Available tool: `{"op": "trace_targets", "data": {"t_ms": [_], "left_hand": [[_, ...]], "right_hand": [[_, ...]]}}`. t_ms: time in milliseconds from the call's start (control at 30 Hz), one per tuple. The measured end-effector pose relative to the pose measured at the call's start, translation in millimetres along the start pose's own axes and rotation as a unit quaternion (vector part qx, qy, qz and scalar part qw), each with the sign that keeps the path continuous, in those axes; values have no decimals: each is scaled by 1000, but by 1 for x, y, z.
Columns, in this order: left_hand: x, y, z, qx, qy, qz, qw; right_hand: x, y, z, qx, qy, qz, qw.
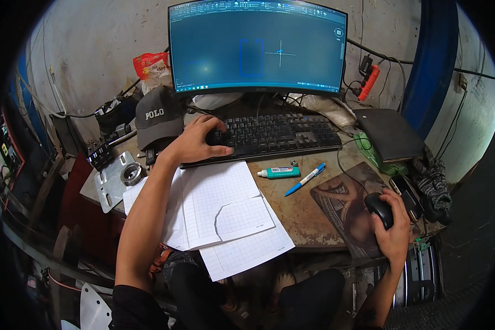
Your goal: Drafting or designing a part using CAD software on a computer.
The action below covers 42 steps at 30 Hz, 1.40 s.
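Nearest, a loose squared sheet (247, 257) overhangs the front edge of the bench (291, 220), partly beneath an open squared notebook (231, 190) whose page bears a ragged curved tear or line. To the right, the person's right hand (393, 228) is curled around a black mouse (378, 211), which sits on a picture-printed mouse pad (335, 199). Mid-bench lie a blue-and-white pen (305, 180) and a green tube (283, 172), near each other but apart; at left, a metal ring (131, 174) rests by a slotted metal plate (111, 190). Farther back, the left hand (198, 140) is spread wide, thumb apart from the fingers, over the left end of a black keyboard (280, 137). A dark cap (158, 118) sits just beside it. Behind the keyboard stands a lit curved monitor (220, 55) showing a blue rectangle outline and a crosshair.
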<state>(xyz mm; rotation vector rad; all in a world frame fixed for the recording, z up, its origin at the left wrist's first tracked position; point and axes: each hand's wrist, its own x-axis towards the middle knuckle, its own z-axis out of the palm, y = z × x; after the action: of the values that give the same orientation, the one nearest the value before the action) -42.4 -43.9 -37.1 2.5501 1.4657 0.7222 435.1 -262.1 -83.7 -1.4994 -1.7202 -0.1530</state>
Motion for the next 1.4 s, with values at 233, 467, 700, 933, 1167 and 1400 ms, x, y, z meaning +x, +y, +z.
{"op": "trace_targets", "data": {"t_ms": [233, 467, 700, 933, 1167, 1400], "left_hand": [[0, 7, 0, 2, -9, -13, 1000], [-1, 0, -1, -48, 43, 4, 998], [22, 29, 28, 56, 53, 119, 990], [78, 93, 59, 152, -19, 87, 984], [94, 109, 97, 183, -1, 78, 980], [88, 107, 95, 172, -28, 43, 984]], "right_hand": [[-2, 0, 0, 3, 16, 0, 1000], [-2, 0, 0, 3, 1, -4, 1000], [-3, 3, 1, 1, 12, -11, 1000], [-1, 5, 1, 0, 10, -22, 1000], [-2, 5, 0, 4, 18, -28, 999], [-3, 4, -1, 3, 21, -21, 1000]]}}
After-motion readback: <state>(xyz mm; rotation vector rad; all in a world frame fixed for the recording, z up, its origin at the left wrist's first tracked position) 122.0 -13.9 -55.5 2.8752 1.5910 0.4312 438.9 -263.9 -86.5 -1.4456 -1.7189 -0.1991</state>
